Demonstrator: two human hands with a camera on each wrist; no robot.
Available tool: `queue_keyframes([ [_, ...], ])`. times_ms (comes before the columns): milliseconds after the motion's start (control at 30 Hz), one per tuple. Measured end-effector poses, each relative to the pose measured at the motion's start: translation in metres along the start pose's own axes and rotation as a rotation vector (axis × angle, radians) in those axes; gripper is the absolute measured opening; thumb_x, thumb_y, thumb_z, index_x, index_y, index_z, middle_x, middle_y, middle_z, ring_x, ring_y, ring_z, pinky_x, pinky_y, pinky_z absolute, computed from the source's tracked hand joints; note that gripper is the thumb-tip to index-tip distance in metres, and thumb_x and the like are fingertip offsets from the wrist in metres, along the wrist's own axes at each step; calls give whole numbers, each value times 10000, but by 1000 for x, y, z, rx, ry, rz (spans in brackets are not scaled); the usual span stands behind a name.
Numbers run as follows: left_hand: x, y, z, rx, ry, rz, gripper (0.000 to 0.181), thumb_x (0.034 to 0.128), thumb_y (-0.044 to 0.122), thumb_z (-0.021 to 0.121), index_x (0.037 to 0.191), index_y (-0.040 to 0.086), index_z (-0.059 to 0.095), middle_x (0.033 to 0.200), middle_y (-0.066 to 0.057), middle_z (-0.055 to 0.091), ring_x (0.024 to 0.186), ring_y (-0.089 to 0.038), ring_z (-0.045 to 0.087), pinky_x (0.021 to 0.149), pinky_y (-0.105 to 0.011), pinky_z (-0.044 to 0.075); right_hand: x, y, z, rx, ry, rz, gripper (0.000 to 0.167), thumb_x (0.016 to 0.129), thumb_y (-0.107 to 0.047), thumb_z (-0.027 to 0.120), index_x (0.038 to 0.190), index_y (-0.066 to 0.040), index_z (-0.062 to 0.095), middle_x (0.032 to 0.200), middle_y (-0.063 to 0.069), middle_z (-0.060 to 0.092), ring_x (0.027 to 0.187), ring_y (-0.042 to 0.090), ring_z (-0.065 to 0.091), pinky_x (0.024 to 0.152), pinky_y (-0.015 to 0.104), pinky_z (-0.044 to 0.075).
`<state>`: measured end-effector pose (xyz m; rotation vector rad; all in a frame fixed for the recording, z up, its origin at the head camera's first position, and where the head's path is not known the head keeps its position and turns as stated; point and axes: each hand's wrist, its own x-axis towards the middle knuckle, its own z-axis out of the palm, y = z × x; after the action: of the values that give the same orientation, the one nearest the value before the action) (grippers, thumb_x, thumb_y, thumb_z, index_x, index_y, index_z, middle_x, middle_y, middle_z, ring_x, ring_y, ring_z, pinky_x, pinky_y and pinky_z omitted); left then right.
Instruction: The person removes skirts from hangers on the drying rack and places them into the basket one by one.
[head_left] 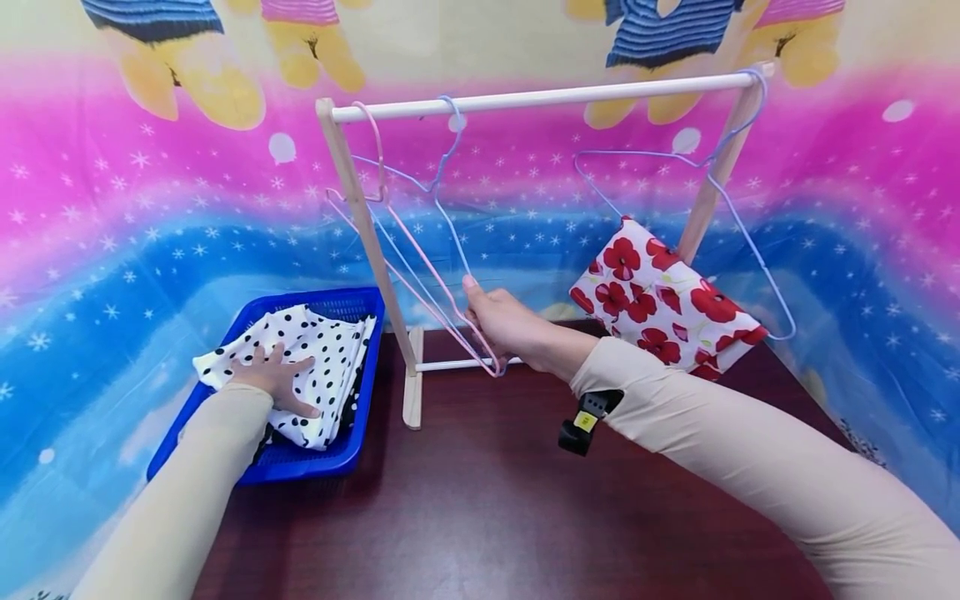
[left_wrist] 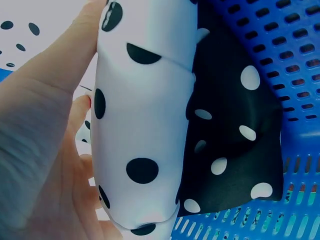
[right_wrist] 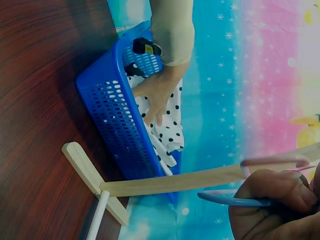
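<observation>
My left hand [head_left: 270,379] rests with spread fingers on a folded white cloth with black dots [head_left: 330,358], which lies in a blue basket [head_left: 371,375]. Under that cloth, the left wrist view shows a black cloth with white dots [left_wrist: 232,135]. My right hand [head_left: 510,321] grips the side of a blue clothes hanger [head_left: 452,225] hooked on the rack's rail [head_left: 540,100]. A pink hanger [head_left: 420,250] hangs just left of it and passes close by the fingers. Whether they touch the pink one too, I cannot tell.
On the rack's right end hangs another blue hanger [head_left: 738,217] carrying a white cloth with red flowers [head_left: 652,300]. The wooden rack post [head_left: 367,225] stands between basket and hangers on a dark red table [head_left: 487,492]. A patterned backdrop [head_left: 247,167] surrounds the table.
</observation>
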<state>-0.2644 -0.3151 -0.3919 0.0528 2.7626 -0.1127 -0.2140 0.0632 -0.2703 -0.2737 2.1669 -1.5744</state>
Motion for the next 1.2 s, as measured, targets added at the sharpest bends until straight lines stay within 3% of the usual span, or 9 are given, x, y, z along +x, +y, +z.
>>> queue_keyframes([
  [367, 1, 4, -1, -5, -50, -8, 1132, 724, 716, 756, 1576, 123, 304, 1590, -419, 79, 1450, -675, 7, 1091, -855, 90, 6, -1, 15, 9, 51, 2, 631, 1077, -562, 206, 703, -101, 421, 565, 10, 394, 457, 153, 374, 468, 316, 416],
  [633, 0, 6, -4, -48, -96, -20, 1139, 733, 681, 773, 1583, 110, 275, 1581, -431, 52, 1445, -682, -15, 1092, -857, 55, 10, -4, 26, 79, 0, -17, 623, 1073, -569, 212, 669, -115, 352, 521, -33, 281, 433, 118, 277, 434, 272, 346],
  [800, 4, 6, -3, -67, -120, -38, 1148, 731, 685, 773, 1590, 122, 260, 1588, -421, 43, 1449, -679, -2, 1107, -844, 41, 13, -5, 31, 34, 29, -24, 616, 1074, -566, 219, 702, -110, 402, 538, -16, 369, 425, 120, 366, 420, 269, 409],
  [1200, 0, 8, -4, -67, -132, -29, 1129, 757, 675, 760, 1595, 124, 243, 1589, -423, 49, 1443, -683, 21, 1113, -836, 53, 16, -11, 43, 58, 38, -18, 616, 1078, -559, 215, 714, -109, 423, 580, 15, 454, 431, 126, 397, 410, 271, 413],
])
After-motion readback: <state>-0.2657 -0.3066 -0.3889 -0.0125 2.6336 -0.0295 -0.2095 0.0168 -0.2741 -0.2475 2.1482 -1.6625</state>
